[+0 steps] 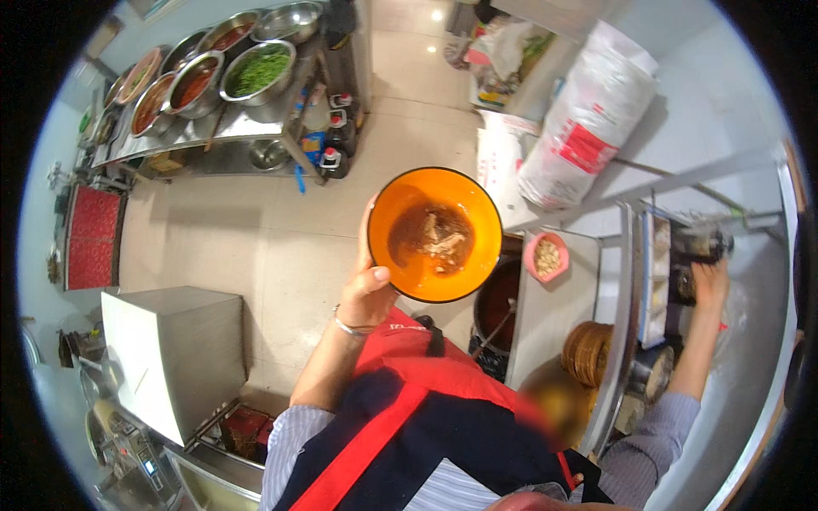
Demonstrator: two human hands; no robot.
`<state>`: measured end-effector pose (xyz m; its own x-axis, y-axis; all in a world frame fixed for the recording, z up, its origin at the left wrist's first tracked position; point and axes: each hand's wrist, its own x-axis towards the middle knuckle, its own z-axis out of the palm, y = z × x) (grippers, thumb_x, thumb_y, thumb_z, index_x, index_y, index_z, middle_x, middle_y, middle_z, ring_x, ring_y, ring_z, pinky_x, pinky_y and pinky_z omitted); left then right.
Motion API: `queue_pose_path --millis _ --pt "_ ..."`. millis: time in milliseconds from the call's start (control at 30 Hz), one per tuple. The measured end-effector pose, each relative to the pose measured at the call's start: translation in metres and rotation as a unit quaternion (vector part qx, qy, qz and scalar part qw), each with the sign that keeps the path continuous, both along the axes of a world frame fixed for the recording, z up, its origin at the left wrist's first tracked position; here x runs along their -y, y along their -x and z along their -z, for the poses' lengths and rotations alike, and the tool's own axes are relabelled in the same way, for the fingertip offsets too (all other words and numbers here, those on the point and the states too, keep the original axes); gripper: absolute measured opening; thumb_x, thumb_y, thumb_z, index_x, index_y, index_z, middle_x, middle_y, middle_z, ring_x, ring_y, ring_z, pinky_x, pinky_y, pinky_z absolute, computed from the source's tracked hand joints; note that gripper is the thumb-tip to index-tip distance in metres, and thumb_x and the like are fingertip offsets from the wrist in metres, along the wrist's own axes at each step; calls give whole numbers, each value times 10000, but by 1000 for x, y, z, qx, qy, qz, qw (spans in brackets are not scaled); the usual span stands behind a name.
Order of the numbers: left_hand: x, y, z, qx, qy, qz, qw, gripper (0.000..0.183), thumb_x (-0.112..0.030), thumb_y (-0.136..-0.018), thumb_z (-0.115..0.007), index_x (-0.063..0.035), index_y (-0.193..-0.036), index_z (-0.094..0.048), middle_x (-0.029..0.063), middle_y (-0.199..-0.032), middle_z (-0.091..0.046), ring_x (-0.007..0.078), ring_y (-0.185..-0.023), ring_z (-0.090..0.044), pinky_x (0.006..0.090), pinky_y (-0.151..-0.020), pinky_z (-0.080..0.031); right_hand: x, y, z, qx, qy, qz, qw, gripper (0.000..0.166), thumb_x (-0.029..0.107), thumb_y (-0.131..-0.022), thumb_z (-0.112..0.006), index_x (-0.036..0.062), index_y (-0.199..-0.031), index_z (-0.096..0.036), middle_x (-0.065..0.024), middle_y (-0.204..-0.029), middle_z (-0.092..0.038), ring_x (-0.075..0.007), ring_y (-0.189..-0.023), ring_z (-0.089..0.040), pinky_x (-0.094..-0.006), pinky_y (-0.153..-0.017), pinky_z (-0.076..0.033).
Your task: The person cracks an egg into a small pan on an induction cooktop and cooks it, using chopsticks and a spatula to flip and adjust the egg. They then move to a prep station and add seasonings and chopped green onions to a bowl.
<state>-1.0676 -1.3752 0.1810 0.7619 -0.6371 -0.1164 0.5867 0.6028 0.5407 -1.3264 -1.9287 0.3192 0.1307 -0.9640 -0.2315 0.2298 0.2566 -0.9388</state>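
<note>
My left hand (370,294) holds an orange bowl (484,236) with a dark rim by its left side, thumb over the edge. Brown liquid and a pale tan, paste-like clump (445,244) lie in the bottom of the bowl. Far to the right, my right hand (710,284) reaches onto a shelf, its fingers at a dark jar (684,285). Whether those fingers grip the jar is unclear. A second jar (696,243) stands just beyond it. Left of the jars is a white condiment box (656,274) with compartments.
A pink container of pale nuts or beans (547,257) stands on the counter near stacked brown bowls (585,354). Below is a pot of dark red contents (500,303). White sacks (591,121) lean at right. Metal basins (259,73) fill the left table; bottles (339,134) stand by it.
</note>
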Motion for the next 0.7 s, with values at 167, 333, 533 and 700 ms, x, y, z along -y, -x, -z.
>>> queue_pose_path --millis 167,333,533,700 --pt "-48 -62 20 -20 14 3 1000 684 -243 -751 -626 -4 -1320 -333 145 -1255 -483 260 -1142 -500 374 -932 -446 -64 -21 -22 -61 117 64 989 495 298 -926 -498 -54 -1259 -399 -183 -1279 -425 -268 -1202 -400 -401 -1019 -324" --pt "-104 -141 17 -3 18 -28 999 734 -235 -721 -637 -13 -1339 -309 140 -1296 -446 260 -1173 -471 372 -965 -413 -201 -138 -9 -170 380 4 909 374 219 -914 -522 -25 -1194 -482 -123 -1097 -530 -167 -1000 -490 -294 -873 -396" --pt "-189 -212 18 -22 -27 -82 996 704 -224 -730 -625 -14 -1334 -332 137 -1295 -459 272 -1182 -470 397 -1001 -377 -375 -380 78 -226 239 -360 873 167 59 -841 -542 32 -990 -613 -10 -824 -596 -55 -656 -502 -192 -598 -423" --pt "-238 -250 13 -22 -31 -197 980 606 -213 -738 -594 11 -1272 -415 149 -1229 -520 283 -1150 -503 392 -978 -404 -463 -563 159 -177 392 -602 672 146 83 -859 -555 18 -979 -609 -49 -889 -603 -111 -770 -569 -245 -646 -458"
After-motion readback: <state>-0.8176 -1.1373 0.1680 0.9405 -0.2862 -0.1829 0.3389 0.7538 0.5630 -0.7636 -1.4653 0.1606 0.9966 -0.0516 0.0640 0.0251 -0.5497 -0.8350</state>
